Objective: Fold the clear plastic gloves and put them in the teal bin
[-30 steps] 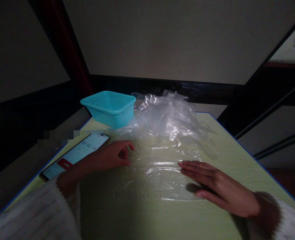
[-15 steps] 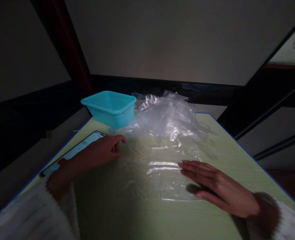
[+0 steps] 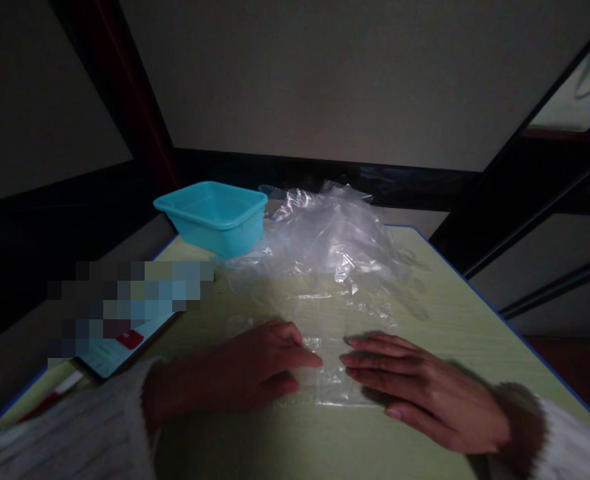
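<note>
A thin clear disposable plastic glove (image 3: 332,377) lies flat on the table in front of me. My left hand (image 3: 255,363) rests over its left side, forefinger stretched out and thumb apart, other fingers curled. On the right side, my right hand (image 3: 415,380) lies flat with its fingers extended, their tips on the plastic. Neither hand grips anything. Just beyond, a crumpled heap of clear plastic gloves (image 3: 335,230) spreads across the table, some finger-shaped ends showing at its right edge. Where one sheet ends and another begins is hard to tell.
A turquoise plastic basin (image 3: 225,233) stands at the back left, against the heap. A phone (image 3: 109,357), partly blurred out, lies by the left edge, with a red and white object (image 3: 57,393) near it. The pale table (image 3: 465,320) has a blue edge; a wall panel rises behind.
My left hand has moved right and toward me, from beside the phone onto the plastic. My right hand has shifted slightly left, still flat.
</note>
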{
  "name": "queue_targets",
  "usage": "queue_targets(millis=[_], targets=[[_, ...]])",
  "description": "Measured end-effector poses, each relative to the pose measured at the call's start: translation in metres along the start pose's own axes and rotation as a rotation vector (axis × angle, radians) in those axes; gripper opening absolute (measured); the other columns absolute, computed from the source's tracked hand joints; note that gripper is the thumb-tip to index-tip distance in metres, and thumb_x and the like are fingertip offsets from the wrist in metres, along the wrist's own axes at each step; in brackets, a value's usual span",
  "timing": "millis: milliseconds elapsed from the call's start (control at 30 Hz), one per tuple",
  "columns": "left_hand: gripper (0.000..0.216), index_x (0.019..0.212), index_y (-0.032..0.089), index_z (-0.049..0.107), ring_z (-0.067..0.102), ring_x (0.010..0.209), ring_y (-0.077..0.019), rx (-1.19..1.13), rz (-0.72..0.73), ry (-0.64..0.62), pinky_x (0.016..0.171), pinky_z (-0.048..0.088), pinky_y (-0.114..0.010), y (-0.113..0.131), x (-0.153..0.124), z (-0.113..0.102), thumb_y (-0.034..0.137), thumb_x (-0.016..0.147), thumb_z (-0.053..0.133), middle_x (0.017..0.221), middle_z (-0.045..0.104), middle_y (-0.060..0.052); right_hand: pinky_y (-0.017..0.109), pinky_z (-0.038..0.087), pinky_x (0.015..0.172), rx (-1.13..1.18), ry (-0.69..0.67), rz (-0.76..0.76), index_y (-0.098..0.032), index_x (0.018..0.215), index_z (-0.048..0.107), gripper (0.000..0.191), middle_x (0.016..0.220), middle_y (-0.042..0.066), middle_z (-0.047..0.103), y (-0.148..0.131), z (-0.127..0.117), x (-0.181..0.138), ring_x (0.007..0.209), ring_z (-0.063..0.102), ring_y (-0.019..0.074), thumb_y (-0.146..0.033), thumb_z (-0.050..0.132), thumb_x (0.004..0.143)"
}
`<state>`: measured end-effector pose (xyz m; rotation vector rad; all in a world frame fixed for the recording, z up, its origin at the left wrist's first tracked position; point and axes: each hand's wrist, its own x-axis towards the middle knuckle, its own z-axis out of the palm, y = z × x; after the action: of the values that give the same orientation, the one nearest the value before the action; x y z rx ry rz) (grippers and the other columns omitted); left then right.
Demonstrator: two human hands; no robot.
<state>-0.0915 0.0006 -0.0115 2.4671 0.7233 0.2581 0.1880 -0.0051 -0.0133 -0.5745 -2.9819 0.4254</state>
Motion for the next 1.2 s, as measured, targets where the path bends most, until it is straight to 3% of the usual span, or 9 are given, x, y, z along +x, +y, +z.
queue_targets(millis=[367,467,567,600,767,933,1200], targets=[[0.031,0.112,0.022,0.058,0.055,0.090,-0.0197,0.021,0.049,-0.033,0.084,0.041,-0.029,0.013,-0.004,0.001,0.030,0.083,0.060,0.098,0.059,-0.005,0.047,0.034,0.104,0.074,0.060,-0.069,-0.007,0.123,0.052,0.041,0.125,0.015,0.058,-0.003,-0.001,-0.002,0.130,0.036,0.0225,-0.030,0.033,0.095],[0.029,0.115,0.020,0.055,0.053,0.100,-0.0209,0.025,-0.030,0.159,0.093,0.037,-0.033,0.000,-0.002,0.005,0.031,0.087,0.051,0.104,0.061,-0.006,0.044,0.038,0.103,0.040,0.113,-0.062,-0.007,0.124,0.052,0.041,0.127,0.014,0.056,-0.002,0.000,-0.004,0.129,0.038,0.0218,-0.030,0.035,0.095],[0.025,0.106,0.017,0.057,0.054,0.100,-0.0215,0.045,-0.291,0.468,0.093,0.040,-0.036,-0.025,0.004,0.004,0.026,0.085,0.046,0.107,0.061,-0.008,0.041,0.043,0.100,-0.007,0.172,-0.032,-0.008,0.125,0.051,0.040,0.128,0.013,0.056,0.000,0.002,-0.005,0.126,0.042,0.0209,-0.029,0.038,0.094],[0.024,0.103,0.014,0.058,0.054,0.100,-0.0224,0.050,-0.332,0.502,0.093,0.040,-0.038,-0.033,0.006,0.003,0.024,0.085,0.044,0.107,0.061,-0.010,0.040,0.044,0.098,-0.021,0.190,-0.027,-0.008,0.125,0.051,0.039,0.128,0.012,0.056,0.000,0.002,-0.005,0.125,0.044,0.0207,-0.029,0.039,0.094],[0.025,0.093,0.012,0.063,0.052,0.107,-0.0262,0.062,-0.418,0.538,0.097,0.037,-0.043,-0.058,0.013,-0.005,0.024,0.082,0.044,0.111,0.061,-0.013,0.039,0.045,0.097,-0.067,0.211,-0.044,-0.008,0.124,0.052,0.040,0.127,0.013,0.057,0.001,0.002,-0.004,0.122,0.047,0.0208,-0.031,0.040,0.094],[0.029,0.101,0.014,0.064,0.050,0.113,-0.0263,0.034,-0.444,0.504,0.100,0.035,-0.044,-0.061,0.018,-0.004,0.024,0.079,0.049,0.120,0.059,-0.012,0.041,0.045,0.097,-0.027,0.164,0.005,-0.014,0.132,0.045,0.042,0.129,0.011,0.055,0.001,0.001,-0.003,0.120,0.050,0.0214,-0.032,0.041,0.094],[0.029,0.101,0.016,0.065,0.051,0.111,-0.0238,-0.022,-0.424,0.501,0.100,0.035,-0.041,-0.062,0.022,-0.006,0.021,0.077,0.050,0.115,0.062,-0.008,0.040,0.047,0.095,-0.004,0.195,0.028,-0.017,0.134,0.044,0.044,0.126,0.009,0.058,0.002,0.002,-0.005,0.116,0.053,0.0217,-0.032,0.043,0.093]])
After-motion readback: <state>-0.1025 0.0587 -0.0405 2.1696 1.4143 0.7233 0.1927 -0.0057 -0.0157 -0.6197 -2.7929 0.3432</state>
